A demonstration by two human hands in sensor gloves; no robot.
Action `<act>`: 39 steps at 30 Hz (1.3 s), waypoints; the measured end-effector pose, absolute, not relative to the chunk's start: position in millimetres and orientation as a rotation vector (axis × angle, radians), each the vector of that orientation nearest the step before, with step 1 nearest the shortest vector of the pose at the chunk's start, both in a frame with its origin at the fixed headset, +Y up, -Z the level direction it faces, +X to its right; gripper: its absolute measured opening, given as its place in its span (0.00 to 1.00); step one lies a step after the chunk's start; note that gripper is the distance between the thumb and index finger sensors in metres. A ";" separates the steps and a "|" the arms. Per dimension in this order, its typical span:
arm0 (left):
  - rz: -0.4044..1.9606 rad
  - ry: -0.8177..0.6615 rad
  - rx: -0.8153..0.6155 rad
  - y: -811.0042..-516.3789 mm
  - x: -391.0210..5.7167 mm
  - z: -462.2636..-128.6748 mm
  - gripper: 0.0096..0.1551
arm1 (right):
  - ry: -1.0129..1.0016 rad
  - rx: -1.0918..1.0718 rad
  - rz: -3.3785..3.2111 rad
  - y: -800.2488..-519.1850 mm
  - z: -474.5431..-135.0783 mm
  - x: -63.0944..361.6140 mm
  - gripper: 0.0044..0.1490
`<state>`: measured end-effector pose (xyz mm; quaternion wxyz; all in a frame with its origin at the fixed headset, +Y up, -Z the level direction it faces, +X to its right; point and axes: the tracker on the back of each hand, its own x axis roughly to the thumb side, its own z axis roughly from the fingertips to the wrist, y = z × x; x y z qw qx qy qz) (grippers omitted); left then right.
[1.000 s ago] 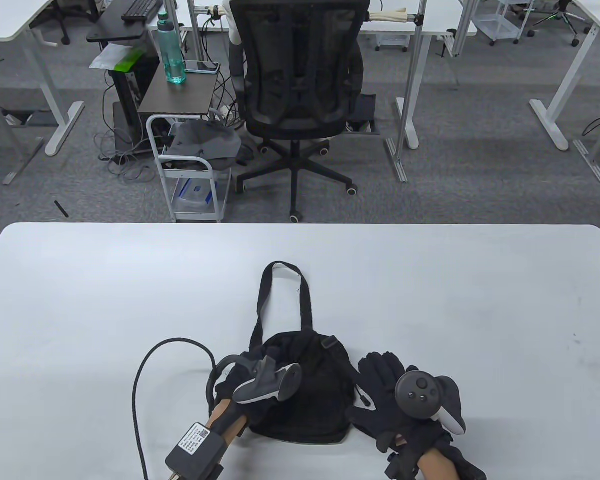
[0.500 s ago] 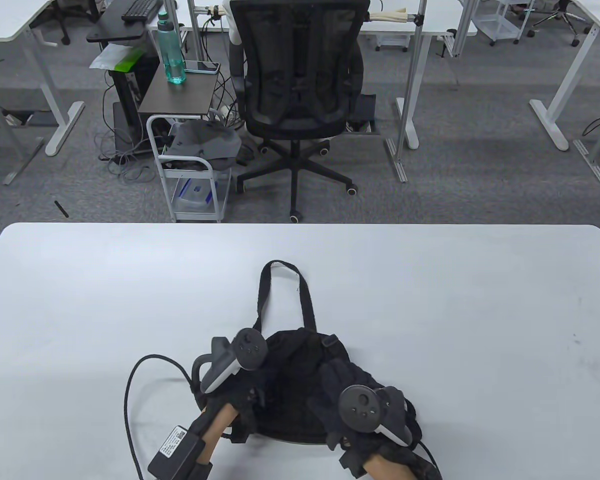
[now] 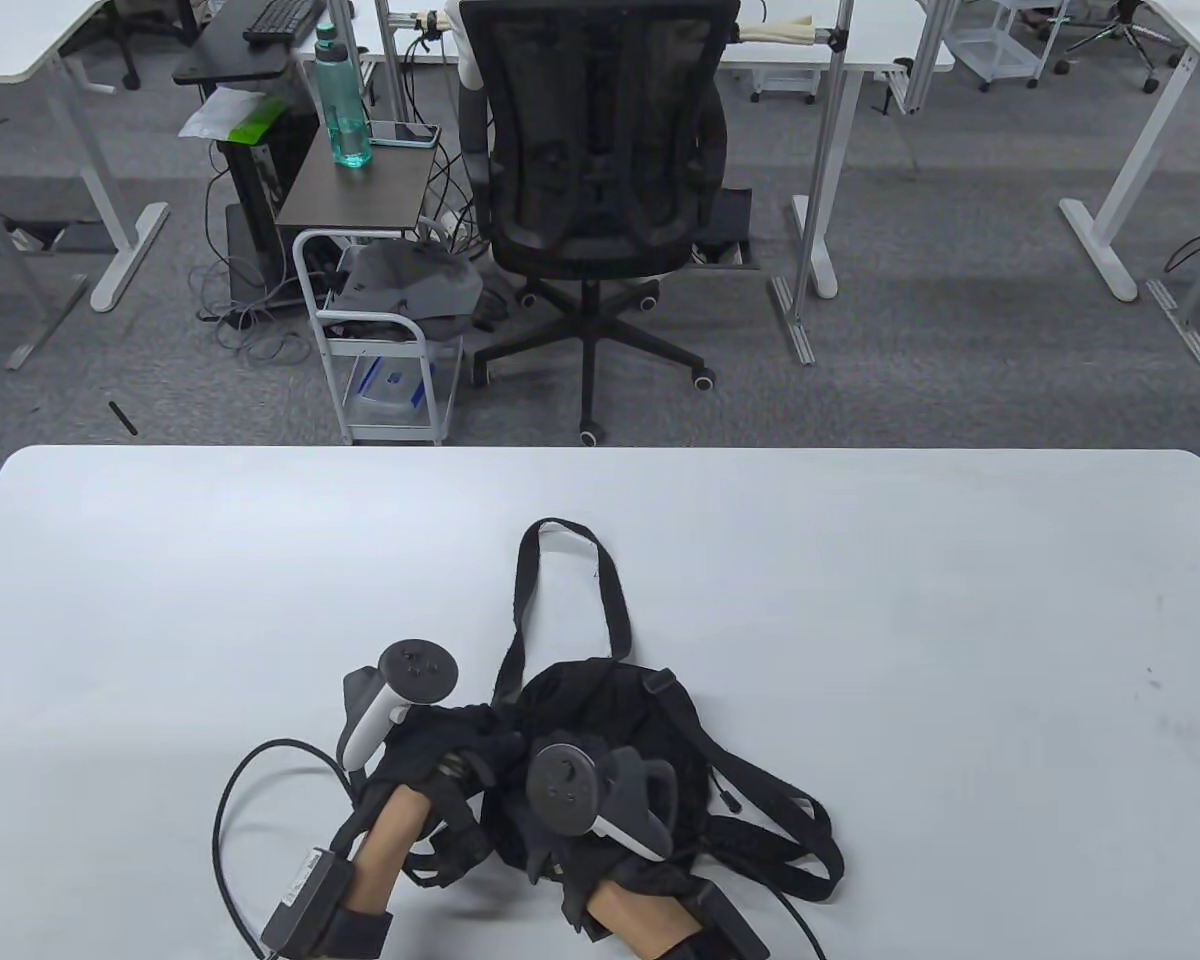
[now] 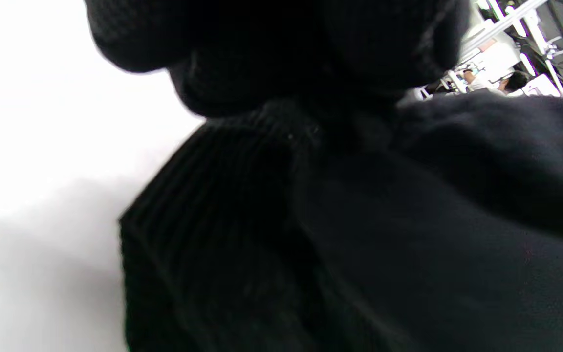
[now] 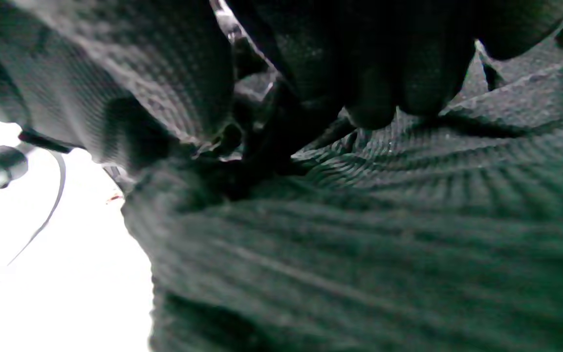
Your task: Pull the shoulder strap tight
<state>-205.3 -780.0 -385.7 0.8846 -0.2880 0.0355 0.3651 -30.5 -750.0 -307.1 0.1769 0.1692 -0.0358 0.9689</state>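
While both hands [image 3: 440, 775] [image 3: 570, 820] rest on the black bag [image 3: 650, 720], grips are indiscernible

A big white table [image 3: 860, 600] sits on grey carpet floor [image 3: 960, 330]. Past it stands a black mesh office chair [image 3: 600, 180], a small white wire cart [image 3: 380, 340], and a green water bottle [image 3: 345, 100] on a brown side table [image 3: 360, 190].
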 end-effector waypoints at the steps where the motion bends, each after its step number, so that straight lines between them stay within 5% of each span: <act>1: 0.770 0.074 -0.616 -781.0 -206.0 -385.2 0.28 | -0.137 0.488 2.753 -750.8 -305.5 -32.6 0.39; 12: 0.734 -0.009 -0.658 -792.8 -204.8 -384.5 0.28 | -0.254 0.564 2.851 -760.5 -298.0 -39.5 0.28; 19: 0.184 -0.497 -0.366 -775.6 -183.3 -366.8 0.37 | -0.275 0.566 2.817 -761.3 -300.3 -30.7 0.27; 27: 0.059 -0.603 -0.216 -776.3 -172.1 -351.2 0.44 | -0.328 0.567 2.778 -756.0 -296.6 -26.4 0.27; 39: 0.020 -0.643 -0.008 -772.9 -164.6 -342.4 0.39 | -0.370 0.595 2.767 -747.8 -294.4 -21.4 0.28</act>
